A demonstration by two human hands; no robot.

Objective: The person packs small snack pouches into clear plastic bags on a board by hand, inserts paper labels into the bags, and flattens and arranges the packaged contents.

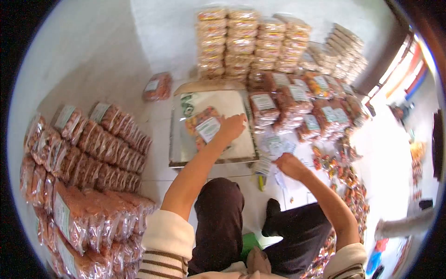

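My left hand (231,127) rests on a clear snack packet (204,124) with a white label, pressing it flat on a board (211,151) covered by plastic sheets. Lower right of the board, my right hand (289,165) reaches down to a small pile of white paper labels (278,148) on the floor, fingers curled at them. Whether it grips one is unclear. I sit on the white tiled floor with my knees in dark trousers below the hands.
Rows of filled reddish snack packets (97,149) line the left. More labelled packets (302,107) are heaped at the right of the board, and stacks (241,42) stand at the back. A loose packet (157,87) lies alone. Small colourful wrapped items (346,174) scatter at right.
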